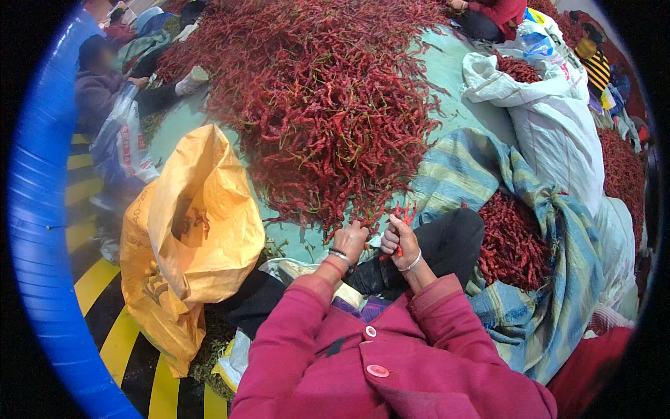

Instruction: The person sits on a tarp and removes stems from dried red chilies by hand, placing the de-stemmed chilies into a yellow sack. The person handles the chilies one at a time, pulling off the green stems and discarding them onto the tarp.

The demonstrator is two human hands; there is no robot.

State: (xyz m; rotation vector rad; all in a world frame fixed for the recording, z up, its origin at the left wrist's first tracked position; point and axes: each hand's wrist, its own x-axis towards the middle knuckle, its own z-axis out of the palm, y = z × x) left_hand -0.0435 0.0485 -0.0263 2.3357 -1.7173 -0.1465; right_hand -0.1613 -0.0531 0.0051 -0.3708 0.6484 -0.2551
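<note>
A large heap of dried red chillies point(335, 120) lies on a pale green sheet point(455, 63) before me. My left hand point(350, 242), with bracelets at its wrist, is at the near edge of the heap; its fingers are curled, and whether they grip a chilli is hidden. Close beside it, my right hand point(400, 242) is closed around several red chillies point(402, 212), whose ends stick out above and below the fist. To the left an orange woven sack point(225, 262) gapes, with a few chillies inside. A blue-green striped cloth sack point(576, 246) at the right holds more chillies point(510, 246).
White woven sacks point(560, 136) stand at the right behind the striped one. A person point(99, 89) sits at the upper left near a plastic bag point(123, 136); another in red point(492, 15) is at the top right. A blue padded edge point(42, 209) curves along the left.
</note>
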